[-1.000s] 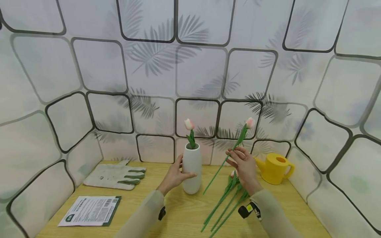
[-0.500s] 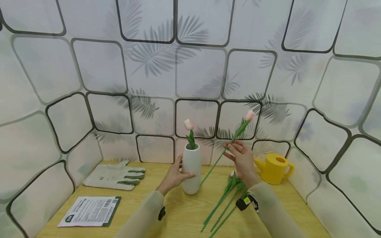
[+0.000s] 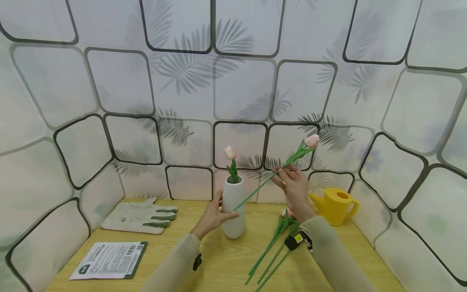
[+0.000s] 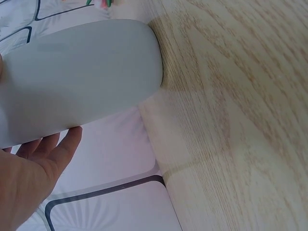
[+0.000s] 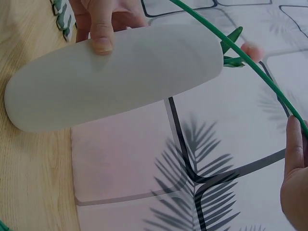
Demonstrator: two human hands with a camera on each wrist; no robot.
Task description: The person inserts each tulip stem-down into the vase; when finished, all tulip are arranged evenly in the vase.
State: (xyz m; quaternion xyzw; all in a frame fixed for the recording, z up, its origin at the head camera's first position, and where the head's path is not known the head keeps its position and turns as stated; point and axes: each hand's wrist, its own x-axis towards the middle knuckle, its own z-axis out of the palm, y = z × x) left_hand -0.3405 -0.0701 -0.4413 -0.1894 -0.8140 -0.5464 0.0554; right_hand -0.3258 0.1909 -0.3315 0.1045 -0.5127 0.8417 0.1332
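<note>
A white vase (image 3: 234, 211) stands upright on the table with one pink-and-white tulip (image 3: 230, 153) in its mouth. My left hand (image 3: 213, 215) grips the vase around its left side, the thumb across the front, as the right wrist view also shows. In my right hand (image 3: 294, 186) a second tulip (image 3: 311, 141) is pinched by its green stem (image 5: 260, 72). The held tulip slants, bloom up to the right, and its stem's lower end overlaps the vase's front in the head view. More tulips (image 3: 268, 247) lie on the table beneath my right forearm.
A yellow watering can (image 3: 333, 207) stands at the back right. Pale gloves (image 3: 138, 217) with green-edged fingers lie at the back left, and a printed packet (image 3: 109, 260) lies in front of them. Patterned cloth walls (image 3: 240, 97) enclose the wooden table (image 3: 215, 267).
My right hand has risen and shifted slightly left, tilting the tulip so its stem end swings left and up across the vase. My left hand keeps its grip on the vase.
</note>
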